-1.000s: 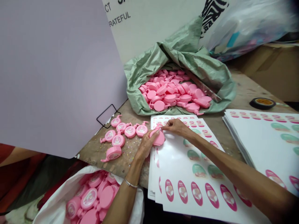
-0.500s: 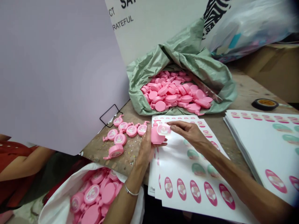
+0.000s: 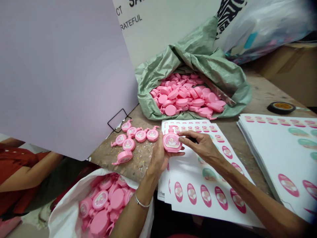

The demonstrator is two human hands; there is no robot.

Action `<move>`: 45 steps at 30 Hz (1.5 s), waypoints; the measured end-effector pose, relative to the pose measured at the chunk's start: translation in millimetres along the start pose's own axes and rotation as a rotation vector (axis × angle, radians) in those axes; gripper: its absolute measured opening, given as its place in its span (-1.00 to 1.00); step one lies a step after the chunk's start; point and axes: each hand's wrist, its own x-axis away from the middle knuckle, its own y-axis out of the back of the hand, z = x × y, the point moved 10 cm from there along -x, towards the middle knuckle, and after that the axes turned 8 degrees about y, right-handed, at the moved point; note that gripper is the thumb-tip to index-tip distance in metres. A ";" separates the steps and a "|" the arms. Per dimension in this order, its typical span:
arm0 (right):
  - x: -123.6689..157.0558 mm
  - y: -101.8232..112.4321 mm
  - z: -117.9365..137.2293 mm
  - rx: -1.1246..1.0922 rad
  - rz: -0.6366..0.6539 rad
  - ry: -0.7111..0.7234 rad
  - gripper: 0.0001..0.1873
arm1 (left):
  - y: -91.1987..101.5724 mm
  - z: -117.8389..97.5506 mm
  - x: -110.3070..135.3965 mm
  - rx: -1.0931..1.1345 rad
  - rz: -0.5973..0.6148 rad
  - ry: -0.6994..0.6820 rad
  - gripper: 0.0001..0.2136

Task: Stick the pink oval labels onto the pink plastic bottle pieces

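Observation:
My left hand (image 3: 159, 156) grips a pink bottle-shaped plastic piece (image 3: 171, 141) from below, its round face turned up with a sticker on it. My right hand (image 3: 201, 145) comes in from the right, and its fingertips press on the edge of that sticker; the fingers are together. Both hands hover over a white sticker sheet (image 3: 198, 172) with pink and green oval labels. Several stickered pink pieces (image 3: 135, 138) lie on the worn table to the left.
A green bag (image 3: 198, 62) full of plain pink pieces sits behind. A white bag (image 3: 74, 201) of stickered pieces hangs at the front left. More sticker sheets (image 3: 277, 142) lie at right, near a tape roll (image 3: 281, 107). A lilac board (image 3: 59, 72) stands left; a person's arm (image 3: 32, 172) shows below it.
My right hand peeled a sticker off the sheet and laid it on the pink piece. My left hand turned that piece face up and raised it slightly.

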 end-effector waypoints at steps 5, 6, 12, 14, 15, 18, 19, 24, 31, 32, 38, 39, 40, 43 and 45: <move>-1.1 0.1 6.8 0.027 -0.010 0.030 -0.56 | 2.4 -1.3 2.5 -0.004 -0.035 0.014 -0.46; -1.1 0.2 7.7 0.032 -0.011 0.037 -0.56 | 3.0 -1.7 2.9 -0.004 -0.043 0.016 -0.46; -1.3 0.3 10.1 0.031 -0.018 0.053 -0.60 | 3.7 -3.4 4.0 0.001 -0.051 0.015 -0.46; -1.5 0.5 11.0 0.042 -0.020 0.060 -0.61 | 3.0 -3.9 3.7 -0.002 -0.040 0.010 -0.43; -1.6 0.8 11.3 0.049 -0.022 0.064 -0.61 | 2.5 -4.0 3.5 -0.005 -0.033 0.009 -0.42; -1.9 2.1 12.2 0.076 -0.029 0.081 -0.62 | 2.8 -4.3 2.7 -0.014 -0.031 0.006 -0.39; -1.9 2.4 12.5 0.083 -0.029 0.087 -0.62 | 3.6 -4.6 2.3 -0.016 -0.037 0.003 -0.40; -1.2 1.6 15.2 0.106 -0.026 0.117 -0.62 | 1.4 -5.7 2.4 0.004 -0.004 -0.004 -0.41; -3.2 10.5 22.6 0.385 -0.041 0.217 -0.60 | -10.8 -17.3 13.6 -0.179 0.092 -0.081 -0.59; -3.2 16.3 25.6 0.497 -0.087 0.233 -0.58 | -10.0 -17.3 14.1 -0.187 0.078 -0.081 -0.60; -7.5 -0.8 11.6 0.376 -0.013 0.174 -0.18 | -21.8 3.3 22.0 -0.252 0.154 0.016 -0.60; -9.4 -6.9 5.4 0.342 0.021 0.172 -0.13 | -21.6 6.6 24.9 -0.273 0.175 0.031 -0.59; -12.5 -8.2 -1.9 0.345 0.022 0.170 -0.10 | -17.1 8.7 27.1 -0.297 0.175 0.046 -0.57; -31.7 7.6 -32.2 0.472 -0.051 0.105 -0.22 | 27.8 -4.2 27.3 -0.498 -0.038 0.022 -0.60; -53.4 19.7 -52.7 0.606 -0.056 0.031 -0.38 | 69.5 -40.1 30.5 -0.793 -0.341 -0.133 -0.63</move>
